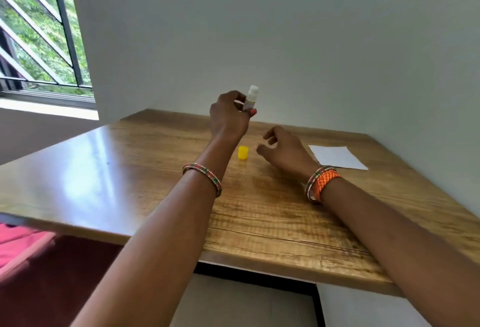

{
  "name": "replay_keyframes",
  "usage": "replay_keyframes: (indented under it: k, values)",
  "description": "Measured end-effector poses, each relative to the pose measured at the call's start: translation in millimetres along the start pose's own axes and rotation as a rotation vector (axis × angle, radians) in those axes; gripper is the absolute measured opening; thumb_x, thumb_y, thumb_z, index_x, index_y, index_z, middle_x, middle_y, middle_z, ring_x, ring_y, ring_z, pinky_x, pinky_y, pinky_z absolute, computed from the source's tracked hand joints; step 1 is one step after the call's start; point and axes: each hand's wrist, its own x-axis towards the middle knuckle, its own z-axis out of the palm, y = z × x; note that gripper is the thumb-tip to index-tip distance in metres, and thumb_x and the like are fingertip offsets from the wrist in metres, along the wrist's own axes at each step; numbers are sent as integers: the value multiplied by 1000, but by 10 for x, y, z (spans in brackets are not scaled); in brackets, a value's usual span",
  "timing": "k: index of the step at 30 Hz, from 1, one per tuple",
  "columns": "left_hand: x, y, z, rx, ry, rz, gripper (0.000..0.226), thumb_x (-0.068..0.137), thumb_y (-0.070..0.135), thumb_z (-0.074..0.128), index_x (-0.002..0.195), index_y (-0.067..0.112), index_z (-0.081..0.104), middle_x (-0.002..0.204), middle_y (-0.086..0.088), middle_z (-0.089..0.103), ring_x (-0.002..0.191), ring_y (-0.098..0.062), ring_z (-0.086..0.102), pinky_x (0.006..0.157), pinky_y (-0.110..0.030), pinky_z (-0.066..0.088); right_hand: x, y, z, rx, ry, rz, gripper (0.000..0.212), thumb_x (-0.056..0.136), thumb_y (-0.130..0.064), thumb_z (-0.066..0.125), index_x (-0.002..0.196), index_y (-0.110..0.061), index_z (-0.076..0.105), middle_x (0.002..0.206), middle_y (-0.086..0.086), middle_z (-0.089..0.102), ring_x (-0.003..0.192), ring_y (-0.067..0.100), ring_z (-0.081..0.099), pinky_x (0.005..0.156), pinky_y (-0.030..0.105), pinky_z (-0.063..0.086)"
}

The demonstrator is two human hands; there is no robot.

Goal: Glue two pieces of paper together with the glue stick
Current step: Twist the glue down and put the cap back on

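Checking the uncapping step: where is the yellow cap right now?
In the head view the yellow cap stands on the wooden table, near its middle, between the two wrists, just left of the empty right hand.

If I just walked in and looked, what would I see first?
Probably the glue stick, held up above the wooden table in the left hand with its cap off. The little yellow cap sits on the table just below, beside the empty right hand. White paper lies further right, near the wall.
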Motion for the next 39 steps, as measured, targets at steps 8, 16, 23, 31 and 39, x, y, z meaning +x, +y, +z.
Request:
replay_keyframes:
  k: [8, 16, 23, 31, 39]
  values:
    - [43, -67, 16, 62, -10, -10, 23, 68, 24, 79, 88, 21, 67, 86, -1, 74, 84, -23, 70, 79, -43, 54, 22, -185, 288, -97, -88, 79, 36, 73, -44, 71, 98, -21, 60, 105, 1, 65, 97, 20, 60, 84, 43, 53]
    - [1, -84, 43, 159, -4, 102, 25, 73, 22, 75, 95, 15, 67, 99, -4, 71, 92, -23, 65, 80, -40, 52, 8, -131, -66, 281, 185, 103, 22, 71, -6, 71, 90, -1, 60, 91, 16, 67, 80, 27, 66, 68, 36, 56]
    - [-78, 8, 118, 208, -46, 354, 21, 75, 22, 72, 95, 28, 69, 94, 3, 74, 91, -19, 67, 69, -32, 50, 14, 9, -518, 107, 400, 11, 17, 74, -9, 66, 84, 0, 55, 74, 7, 56, 58, 12, 46, 48, 22, 35]
    - [-87, -2, 101, 288, 38, 474, 22, 79, 22, 68, 101, 26, 69, 85, -2, 74, 83, -25, 65, 72, -31, 42, -9, -50, -457, 18, 319, -107, 17, 75, -7, 64, 80, -3, 48, 64, 4, 48, 55, 17, 43, 51, 29, 35]
    - [-94, -28, 81, 396, 16, 431, 21, 82, 21, 65, 103, 25, 68, 94, 0, 74, 93, -24, 65, 85, -35, 40, -15, -27, -489, 118, 199, -68, 22, 74, -5, 75, 85, -3, 56, 77, 13, 67, 64, 20, 68, 55, 26, 57]
